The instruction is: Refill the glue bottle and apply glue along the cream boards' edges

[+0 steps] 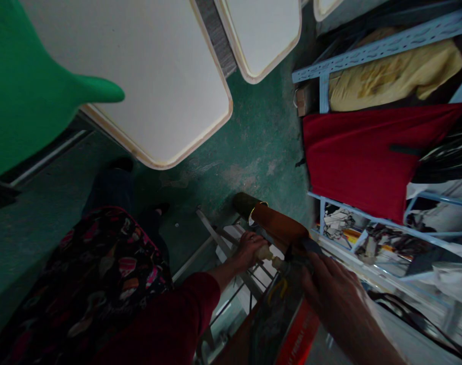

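My left hand [249, 249], reaching out of a dark red sleeve, has its fingers curled around one end of a pale beige stepped knob-like piece [267, 253]. The piece's other end meets a dark object with a red label strip [297, 332]; only part of the lettering, "FRIENDLY", is legible. My right hand [335, 291] lies over the upper side of this dark object with bent fingers, gripping it. Its fingertips are in shadow and partly hidden. Just beyond both hands lies a brown-orange cylinder [278, 223] with a dark end and a thin wire loop around it.
White-topped tables with pale edging [158, 91] stand above, beside a green chair [22, 91]. A blue metal rack [324, 94] with a red cloth [360, 157] and a tan sack [390, 76] is on the right. A metal frame [216, 233] stands under my left hand.
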Available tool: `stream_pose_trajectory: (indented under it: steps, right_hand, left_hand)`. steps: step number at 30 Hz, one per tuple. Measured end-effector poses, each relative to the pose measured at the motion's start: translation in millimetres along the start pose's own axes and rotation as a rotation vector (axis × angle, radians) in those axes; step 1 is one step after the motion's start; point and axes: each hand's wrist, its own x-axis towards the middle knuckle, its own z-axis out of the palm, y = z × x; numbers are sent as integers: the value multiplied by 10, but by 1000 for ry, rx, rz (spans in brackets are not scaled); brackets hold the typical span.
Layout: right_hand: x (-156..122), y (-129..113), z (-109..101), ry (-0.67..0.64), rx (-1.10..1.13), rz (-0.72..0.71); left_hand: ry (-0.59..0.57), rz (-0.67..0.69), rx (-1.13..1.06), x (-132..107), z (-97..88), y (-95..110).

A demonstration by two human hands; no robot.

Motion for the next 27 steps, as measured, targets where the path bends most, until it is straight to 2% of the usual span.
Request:
stream_pose_trajectory:
  steps: [6, 15, 27]
  right_hand:
    - [-53, 42, 45, 10, 5, -5]
    - [-112, 72, 21, -81, 105, 73]
    - [-132, 91, 28, -49, 70, 17]
  left_hand:
    - [-1, 15, -1, -1, 14, 6]
    - [6, 5, 33, 19, 10, -8]
    - [28, 59, 37, -12, 69, -36]
